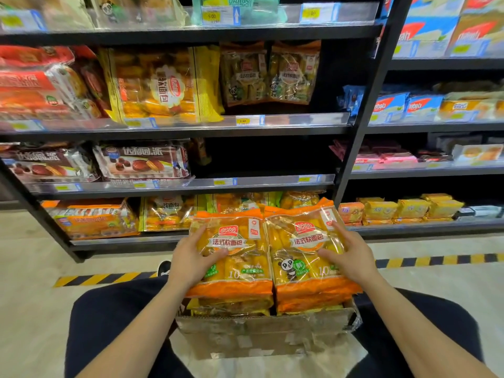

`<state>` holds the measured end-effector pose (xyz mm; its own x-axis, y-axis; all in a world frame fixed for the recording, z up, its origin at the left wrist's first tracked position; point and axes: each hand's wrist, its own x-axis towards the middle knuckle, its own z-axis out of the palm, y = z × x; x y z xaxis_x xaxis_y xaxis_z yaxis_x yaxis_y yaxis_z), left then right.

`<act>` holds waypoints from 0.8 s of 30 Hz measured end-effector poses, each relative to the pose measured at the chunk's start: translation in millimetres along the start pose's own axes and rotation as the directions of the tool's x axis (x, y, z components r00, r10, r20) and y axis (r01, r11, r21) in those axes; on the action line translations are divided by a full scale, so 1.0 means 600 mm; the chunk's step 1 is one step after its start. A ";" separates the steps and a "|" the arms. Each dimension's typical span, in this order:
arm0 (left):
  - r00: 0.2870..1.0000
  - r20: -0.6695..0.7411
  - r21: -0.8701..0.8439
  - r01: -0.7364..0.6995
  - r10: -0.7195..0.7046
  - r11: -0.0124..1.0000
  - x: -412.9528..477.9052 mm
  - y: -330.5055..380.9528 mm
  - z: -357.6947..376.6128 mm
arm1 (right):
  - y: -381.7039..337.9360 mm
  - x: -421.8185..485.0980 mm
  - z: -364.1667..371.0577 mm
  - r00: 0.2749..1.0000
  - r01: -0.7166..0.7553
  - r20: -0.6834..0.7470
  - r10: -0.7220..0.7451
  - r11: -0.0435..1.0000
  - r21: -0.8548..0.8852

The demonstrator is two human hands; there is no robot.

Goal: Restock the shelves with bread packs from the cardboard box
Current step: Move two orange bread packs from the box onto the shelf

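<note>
Two orange bread packs stand side by side above the cardboard box (261, 336), which sits between my knees. My left hand (191, 257) grips the left bread pack (237, 252) at its left edge, thumb across the front. The right bread pack (302, 249) is held by my right hand (346, 255) at its right edge. More orange packs (308, 302) lie in the box beneath them. Two matching packs (268, 75) stand on the second shelf, with dark bare space to their right. The third shelf (272, 181) has a dark gap on its right half.
Black shelving is filled with other snacks: red packs at upper left, a yellow bread bag (161, 85), chocolate pie packs (141, 162), orange and yellow packs on the bottom shelf. A black upright post (362, 126) divides two shelf bays. Yellow-black tape (436, 260) marks the floor.
</note>
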<state>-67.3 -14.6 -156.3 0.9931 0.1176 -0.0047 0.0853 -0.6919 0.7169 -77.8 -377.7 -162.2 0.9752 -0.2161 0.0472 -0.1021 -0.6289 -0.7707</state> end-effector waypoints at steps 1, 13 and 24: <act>0.999 -0.031 -0.008 -0.013 0.013 1.000 -0.002 0.004 -0.001 | -0.004 -0.002 -0.003 1.000 0.021 -0.022 -0.020 0.999 0.036; 0.946 -0.273 -0.146 -0.220 0.174 0.965 0.096 0.134 -0.096 | -0.151 0.083 -0.088 0.897 0.284 -0.354 -0.265 0.959 0.002; 0.883 -0.380 -0.098 -0.335 0.276 0.937 0.292 0.293 -0.174 | -0.278 0.266 -0.143 0.811 0.359 -0.503 -0.298 0.933 0.027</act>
<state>113.2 -41.0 41.8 0.8695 0.1834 0.4587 -0.2609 -0.6180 0.7416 78.2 -371.4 28.4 0.7226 -0.3638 0.5877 0.2607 -0.6441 -0.7192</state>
